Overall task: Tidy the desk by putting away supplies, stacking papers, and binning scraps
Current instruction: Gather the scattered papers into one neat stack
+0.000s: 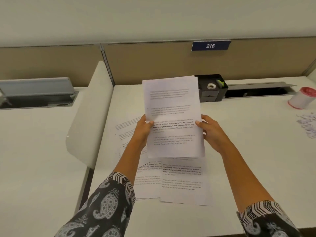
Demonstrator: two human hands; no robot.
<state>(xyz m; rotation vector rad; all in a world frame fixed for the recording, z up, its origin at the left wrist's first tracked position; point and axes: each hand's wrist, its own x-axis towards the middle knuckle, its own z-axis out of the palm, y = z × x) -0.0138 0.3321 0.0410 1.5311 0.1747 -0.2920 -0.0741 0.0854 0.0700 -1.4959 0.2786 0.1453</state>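
Observation:
I hold a stack of printed papers (172, 117) upright above the white desk (248, 159). My left hand (143, 130) grips its left edge and my right hand (211, 132) grips its right edge. More printed sheets (183, 182) lie loose on the desk under and in front of my hands, and another sheet (127, 129) lies to the left. A pile of paper scraps (307, 124) sits at the right edge. A black organiser (212, 88) at the back holds a tape roll (211, 86) and a green highlighter (220, 83).
A white bin with a red liner (302, 98) stands at the back right. A white divider panel (89, 113) separates this desk from the one on the left. An open cable tray (256, 91) runs along the back below the beige partition.

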